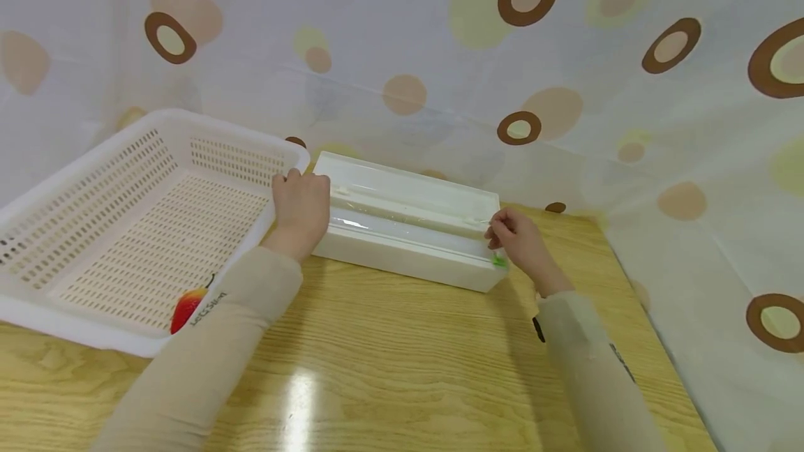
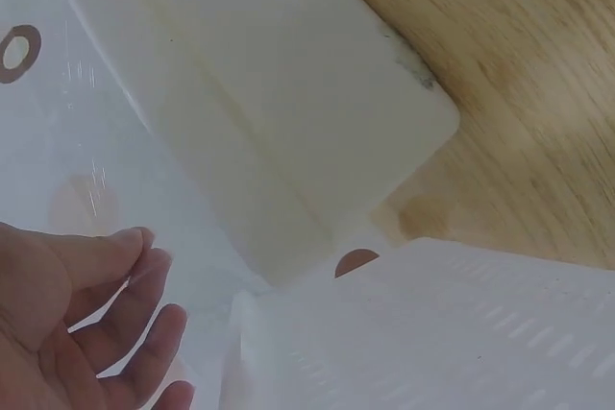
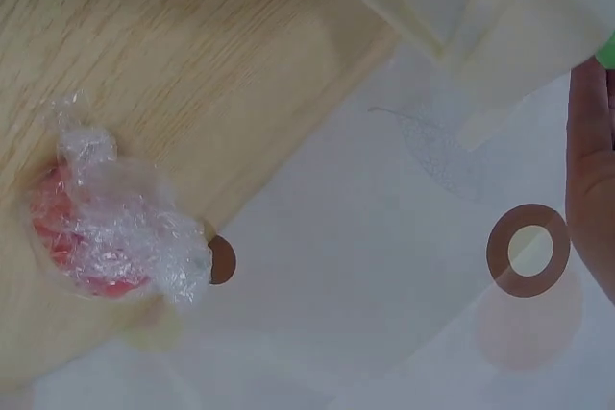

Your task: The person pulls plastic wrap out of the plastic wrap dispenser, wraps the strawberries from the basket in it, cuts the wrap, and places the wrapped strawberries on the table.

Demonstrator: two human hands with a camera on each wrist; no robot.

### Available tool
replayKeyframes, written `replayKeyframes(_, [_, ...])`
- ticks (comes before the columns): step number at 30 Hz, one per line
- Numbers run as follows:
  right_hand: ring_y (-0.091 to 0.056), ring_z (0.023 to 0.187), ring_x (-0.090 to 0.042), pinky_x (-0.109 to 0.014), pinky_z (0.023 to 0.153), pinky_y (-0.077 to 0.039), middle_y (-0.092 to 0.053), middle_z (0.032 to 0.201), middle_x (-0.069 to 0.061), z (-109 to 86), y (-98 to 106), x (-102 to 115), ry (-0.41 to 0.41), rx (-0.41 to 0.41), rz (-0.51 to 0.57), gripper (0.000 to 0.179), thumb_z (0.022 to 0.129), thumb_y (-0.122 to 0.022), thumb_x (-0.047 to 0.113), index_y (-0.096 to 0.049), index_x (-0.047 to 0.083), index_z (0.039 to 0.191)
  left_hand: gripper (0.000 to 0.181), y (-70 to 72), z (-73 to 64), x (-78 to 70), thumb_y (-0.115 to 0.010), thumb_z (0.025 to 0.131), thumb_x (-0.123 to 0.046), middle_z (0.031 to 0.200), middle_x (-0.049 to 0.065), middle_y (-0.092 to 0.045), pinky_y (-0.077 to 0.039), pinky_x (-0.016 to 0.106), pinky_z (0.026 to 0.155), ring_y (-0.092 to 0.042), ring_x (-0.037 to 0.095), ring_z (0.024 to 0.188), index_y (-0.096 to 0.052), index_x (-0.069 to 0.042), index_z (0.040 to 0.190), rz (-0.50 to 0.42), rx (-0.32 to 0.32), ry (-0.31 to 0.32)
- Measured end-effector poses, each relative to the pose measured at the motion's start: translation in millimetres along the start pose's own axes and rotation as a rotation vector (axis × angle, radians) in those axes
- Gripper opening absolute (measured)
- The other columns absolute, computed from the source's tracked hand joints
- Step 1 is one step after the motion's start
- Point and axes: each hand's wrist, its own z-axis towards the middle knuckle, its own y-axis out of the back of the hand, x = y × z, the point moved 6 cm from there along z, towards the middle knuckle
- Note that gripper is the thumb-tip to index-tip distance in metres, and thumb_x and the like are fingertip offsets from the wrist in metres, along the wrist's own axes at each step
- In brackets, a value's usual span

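Note:
A long white cling film dispenser lies on the table with its lid raised at the back. Shiny clear cling film runs along its opening. At the dispenser's left end, my left hand pinches the film's edge between thumb and index finger; the left wrist view shows its other fingers loosely bent. My right hand pinches the film at the right end, just above a green slider. In the right wrist view only the side of that hand shows.
Left of the dispenser stands a white slotted basket, with a red-and-yellow fruit in its near corner. A red item wrapped in crumpled film lies on the wooden table. A dotted sheet hangs behind.

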Motion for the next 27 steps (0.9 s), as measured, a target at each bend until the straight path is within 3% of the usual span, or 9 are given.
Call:
replayKeyframes(4, [-0.06, 0.081, -0.016, -0.032, 0.077, -0.051, -0.06, 0.091, -0.009, 0.9, 2, 1, 0.026, 0.022, -0.038, 0.032, 0.094, -0.055, 0.019, -0.051, -0.004, 0.116, 0.012, 3.8, 1.3, 1.2, -0.057, 0.088, -0.005, 0.091, 0.008, -0.067, -0.04, 0.043, 0.087, -0.053, 0.025, 0.088, -0.065, -0.008, 0.096, -0.027, 0.007, 0.008])
replayKeyframes(9, [-0.065, 0.089, -0.029, -0.043, 0.086, -0.051, -0.062, 0.102, -0.018, 2.2, 7, 1, -0.026, -0.025, -0.068, 0.031, 0.094, -0.055, 0.016, -0.058, -0.002, 0.12, 0.015, 7.7, 2.0, 5.6, -0.057, 0.09, -0.009, 0.098, 0.008, -0.069, -0.04, 0.044, 0.09, -0.056, 0.027, 0.094, -0.067, -0.009, 0.102, -0.084, 0.016, 0.028])
replayKeyframes(12, [-0.066, 0.084, -0.019, -0.043, 0.089, -0.051, -0.062, 0.11, -0.02, 2.2, 12, 1, -0.072, -0.061, -0.059, 0.028, 0.095, -0.054, 0.018, -0.062, -0.002, 0.113, 0.018, 10.0, 1.2, 7.0, -0.057, 0.09, -0.009, 0.101, 0.008, -0.069, -0.041, 0.045, 0.09, -0.058, 0.028, 0.096, -0.066, -0.009, 0.105, -0.095, 0.013, 0.029])
replayKeyframes(16, [-0.062, 0.08, -0.012, -0.032, 0.081, -0.053, -0.063, 0.11, -0.02, 3.5, 18, 3, -0.06, -0.096, -0.066, 0.027, 0.095, -0.054, 0.019, -0.064, -0.002, 0.109, 0.015, 13.5, -0.1, 8.4, -0.056, 0.09, -0.008, 0.095, 0.009, -0.07, -0.042, 0.042, 0.084, -0.06, 0.028, 0.09, -0.067, -0.008, 0.101, -0.095, -0.02, 0.03])
replayKeyframes(18, [-0.061, 0.087, -0.02, -0.03, 0.08, -0.052, -0.063, 0.111, -0.02, 2.9, 21, 6, -0.056, -0.111, -0.075, 0.028, 0.095, -0.055, 0.02, -0.065, -0.003, 0.108, 0.014, 15.4, 0.6, 8.9, -0.057, 0.09, -0.009, 0.092, 0.009, -0.07, -0.043, 0.041, 0.081, -0.061, 0.027, 0.086, -0.068, -0.008, 0.099, -0.111, -0.046, 0.026])
replayKeyframes(22, [-0.056, 0.105, -0.032, -0.04, 0.089, -0.047, -0.061, 0.117, -0.021, 0.0, 27, 13, -0.064, -0.138, -0.076, 0.03, 0.094, -0.055, 0.022, -0.064, -0.004, 0.107, 0.014, 21.0, 1.6, 9.4, -0.056, 0.091, -0.01, 0.091, 0.011, -0.07, -0.045, 0.041, 0.078, -0.063, 0.028, 0.085, -0.068, -0.006, 0.099, -0.149, -0.086, 0.011])
replayKeyframes(27, [-0.056, 0.108, -0.026, -0.041, 0.096, -0.043, -0.062, 0.118, -0.02, -1.1, 33, 18, -0.06, -0.165, -0.043, 0.032, 0.093, -0.057, 0.024, -0.063, -0.005, 0.106, 0.011, 29.7, 1.7, 9.2, -0.057, 0.09, -0.007, 0.085, 0.012, -0.068, -0.044, 0.038, 0.072, -0.058, 0.027, 0.08, -0.067, -0.005, 0.092, -0.183, -0.121, 0.006])
